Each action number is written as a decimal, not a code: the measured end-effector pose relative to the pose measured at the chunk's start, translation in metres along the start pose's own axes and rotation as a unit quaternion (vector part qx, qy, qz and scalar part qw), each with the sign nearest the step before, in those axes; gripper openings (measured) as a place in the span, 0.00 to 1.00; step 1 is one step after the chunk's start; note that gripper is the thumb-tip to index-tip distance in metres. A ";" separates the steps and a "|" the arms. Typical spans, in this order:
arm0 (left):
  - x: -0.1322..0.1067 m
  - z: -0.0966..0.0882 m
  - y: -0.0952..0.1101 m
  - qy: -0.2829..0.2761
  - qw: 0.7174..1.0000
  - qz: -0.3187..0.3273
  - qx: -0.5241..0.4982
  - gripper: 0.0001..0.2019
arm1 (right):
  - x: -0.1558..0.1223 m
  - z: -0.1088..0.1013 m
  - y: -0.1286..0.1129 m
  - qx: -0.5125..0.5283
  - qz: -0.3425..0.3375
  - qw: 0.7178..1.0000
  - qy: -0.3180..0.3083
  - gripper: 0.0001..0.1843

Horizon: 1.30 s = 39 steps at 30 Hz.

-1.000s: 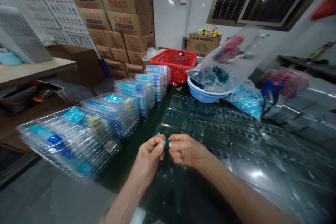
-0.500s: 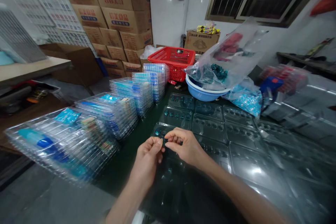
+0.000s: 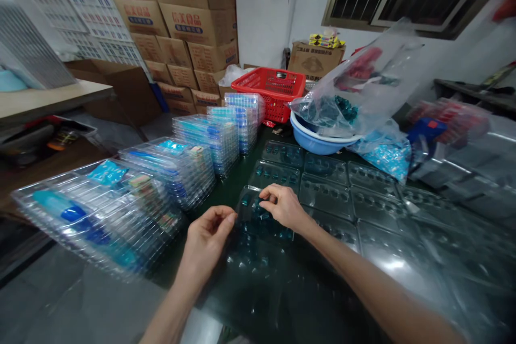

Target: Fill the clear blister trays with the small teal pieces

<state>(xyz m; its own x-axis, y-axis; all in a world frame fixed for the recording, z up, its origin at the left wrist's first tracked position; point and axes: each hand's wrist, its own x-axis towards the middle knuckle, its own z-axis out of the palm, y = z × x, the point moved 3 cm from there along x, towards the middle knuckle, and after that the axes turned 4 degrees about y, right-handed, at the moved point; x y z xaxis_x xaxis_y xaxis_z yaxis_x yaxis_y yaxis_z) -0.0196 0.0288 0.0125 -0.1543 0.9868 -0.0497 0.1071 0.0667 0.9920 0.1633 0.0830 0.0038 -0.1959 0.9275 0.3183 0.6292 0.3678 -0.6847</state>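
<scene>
My right hand (image 3: pixel 282 207) is over a clear plastic tray (image 3: pixel 244 220), thumb and forefinger closed together at its far row of hollows. Whatever those fingertips hold is too small and hidden to name. A small shiny teal piece (image 3: pixel 245 200) sits in that tray, left of the fingers. My left hand (image 3: pixel 209 236) hovers just left of the tray, its thumb pressed to the fingertips; I cannot make out anything between them. Behind, another clear tray (image 3: pixel 293 187) bears a row of similar teal pieces (image 3: pixel 274 175).
More clear trays (image 3: pixel 322 193) spread rightward over the dark table. Stacks of filled clear packs (image 3: pixel 100 220) line its left edge. Farther back are a red basket (image 3: pixel 274 102), a blue basin (image 3: pixel 318 142) holding a plastic bag, and a bag of light-blue packets (image 3: pixel 387 153).
My hands were close together over the tray. Now the left has drawn back to the left and nearer me, while the right stays over the tray's far row. The view has shifted slightly.
</scene>
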 end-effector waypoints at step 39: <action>-0.010 0.050 0.012 -0.116 0.939 -0.164 -0.280 0.08 | -0.045 -0.023 -0.037 0.345 0.073 0.936 -0.014 0.11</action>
<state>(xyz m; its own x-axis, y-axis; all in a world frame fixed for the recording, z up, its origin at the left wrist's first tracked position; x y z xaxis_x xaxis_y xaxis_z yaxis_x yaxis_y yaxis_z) 0.0328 0.0273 0.0190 0.1356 0.9369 -0.3223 -0.4520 0.3480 0.8213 0.1663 0.0260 0.0295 -0.1707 0.9691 0.1778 0.0181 0.1835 -0.9829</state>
